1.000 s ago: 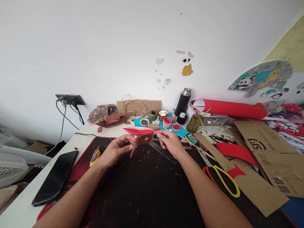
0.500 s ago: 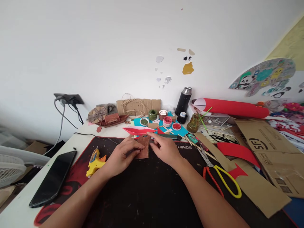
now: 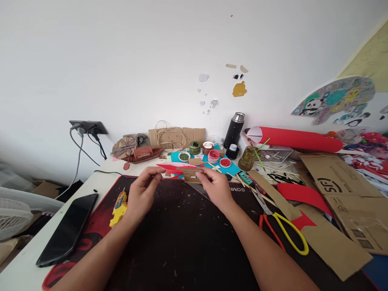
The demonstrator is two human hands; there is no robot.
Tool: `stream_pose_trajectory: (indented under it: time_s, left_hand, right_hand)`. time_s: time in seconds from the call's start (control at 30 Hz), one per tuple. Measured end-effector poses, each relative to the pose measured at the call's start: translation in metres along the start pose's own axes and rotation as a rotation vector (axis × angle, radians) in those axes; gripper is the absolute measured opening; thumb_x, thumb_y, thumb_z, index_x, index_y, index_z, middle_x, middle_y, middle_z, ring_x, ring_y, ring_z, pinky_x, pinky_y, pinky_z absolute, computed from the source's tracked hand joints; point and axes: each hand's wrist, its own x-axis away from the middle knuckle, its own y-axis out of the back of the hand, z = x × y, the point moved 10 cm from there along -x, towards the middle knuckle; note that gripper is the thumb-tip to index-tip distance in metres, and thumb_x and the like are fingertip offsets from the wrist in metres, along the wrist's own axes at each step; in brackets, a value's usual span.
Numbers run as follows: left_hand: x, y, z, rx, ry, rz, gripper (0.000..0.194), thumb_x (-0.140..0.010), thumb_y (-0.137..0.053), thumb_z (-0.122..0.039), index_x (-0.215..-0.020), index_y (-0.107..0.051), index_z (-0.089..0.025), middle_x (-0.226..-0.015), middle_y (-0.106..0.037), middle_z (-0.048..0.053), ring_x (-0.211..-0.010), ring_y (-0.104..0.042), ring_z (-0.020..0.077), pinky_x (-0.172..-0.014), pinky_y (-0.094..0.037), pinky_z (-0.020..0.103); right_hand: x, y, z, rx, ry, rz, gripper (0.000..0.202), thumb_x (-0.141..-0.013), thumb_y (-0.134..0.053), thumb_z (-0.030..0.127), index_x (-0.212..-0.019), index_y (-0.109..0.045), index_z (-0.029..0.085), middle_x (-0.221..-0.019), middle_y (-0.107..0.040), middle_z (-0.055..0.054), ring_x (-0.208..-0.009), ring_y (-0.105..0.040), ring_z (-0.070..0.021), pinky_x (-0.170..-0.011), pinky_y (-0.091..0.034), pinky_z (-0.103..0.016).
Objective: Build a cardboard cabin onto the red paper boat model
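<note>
Over red-edged black mat (image 3: 182,238), holding left hand (image 3: 142,198) at 11 o'clock, can't tell fingertips together or apart. Pinching flat brown cardboard piece (image 3: 189,175) in right hand (image 3: 217,188) at 12 o'clock. Can see pointed red-and-white paper (image 3: 171,168) beyond.

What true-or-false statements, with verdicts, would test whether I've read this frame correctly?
1. The right hand holds a small cardboard piece. True.
2. The left hand grips the yellow glue gun. False: the glue gun lies on the dark mat.
3. The scissors lie to the right of the right hand. True.
4. The red roll stands on end. False: it lies lengthwise.
5. The black phone lies left of the glue gun. True.
</note>
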Motion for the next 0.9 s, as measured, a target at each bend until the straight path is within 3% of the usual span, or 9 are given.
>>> stream_pose_trajectory:
  time_s: [0.1, 0.23, 0.33, 0.5, 0.73, 0.9]
  left_hand:
    - [-0.002, 0.003, 0.023, 0.044, 0.127, -0.01, 0.029, -0.097, -0.07, -0.046, -0.116, -0.073, -0.024, -0.112, -0.075, 0.006, -0.094, -0.065, 0.0221, -0.089, -0.051, 0.035]
    - [0.003, -0.021, 0.026, 0.059, 0.168, 0.189, 0.047, -0.095, -0.072, -0.054, -0.131, -0.07, -0.024, -0.124, -0.076, 0.009, -0.114, -0.069, 0.0274, -0.1, -0.052, 0.039]
    - [0.008, -0.033, 0.022, 0.045, 0.19, 0.286, 0.054, -0.094, -0.071, -0.059, -0.133, -0.071, -0.023, -0.123, -0.078, 0.01, -0.118, -0.069, 0.0306, -0.102, -0.053, 0.041]
    - [0.011, -0.039, 0.023, 0.008, 0.225, 0.334, 0.054, -0.093, -0.069, -0.063, -0.127, -0.076, -0.022, -0.117, -0.081, 0.009, -0.116, -0.072, 0.0324, -0.104, -0.054, 0.043]
    - [0.009, -0.037, 0.028, -0.111, 0.219, 0.31, 0.05, -0.09, -0.065, -0.068, -0.094, -0.08, -0.02, -0.096, -0.082, 0.005, -0.092, -0.073, 0.0273, -0.087, -0.058, 0.034]
    - [0.005, -0.03, 0.032, -0.156, 0.227, 0.279, 0.049, -0.09, -0.064, -0.069, -0.088, -0.078, -0.021, -0.092, -0.081, 0.004, -0.087, -0.071, 0.0251, -0.082, -0.055, 0.031]
  right_hand:
    - [-0.004, 0.007, -0.015, -0.292, -0.169, -0.061, 0.039, -0.091, -0.07, 0.059, -0.081, -0.066, 0.022, -0.049, -0.044, 0.007, -0.043, -0.041, -0.0133, -0.045, -0.033, -0.027]
    - [-0.003, 0.001, -0.024, -0.541, -0.284, -0.056, 0.043, -0.081, -0.079, 0.06, -0.077, -0.06, 0.022, -0.049, -0.033, 0.011, -0.04, -0.027, -0.0086, -0.04, -0.023, -0.024]
    - [0.0, -0.011, -0.023, -0.584, -0.318, 0.007, 0.041, -0.08, -0.08, 0.057, -0.075, -0.06, 0.022, -0.047, -0.033, 0.012, -0.039, -0.027, -0.0078, -0.039, -0.023, -0.023]
    - [0.008, -0.033, -0.025, -0.582, -0.349, 0.112, 0.041, -0.079, -0.081, 0.058, -0.078, -0.063, 0.021, -0.047, -0.037, 0.011, -0.039, -0.032, -0.008, -0.039, -0.025, -0.023]
    - [0.017, -0.056, -0.015, -0.509, -0.327, 0.273, 0.043, -0.082, -0.076, 0.06, -0.089, -0.068, 0.019, -0.053, -0.047, 0.009, -0.039, -0.036, -0.0082, -0.039, -0.027, -0.024]
    - [0.019, -0.058, -0.002, -0.432, -0.267, 0.361, 0.045, -0.087, -0.072, 0.062, -0.097, -0.069, 0.018, -0.05, -0.049, 0.009, -0.039, -0.039, -0.0094, -0.042, -0.029, -0.024]
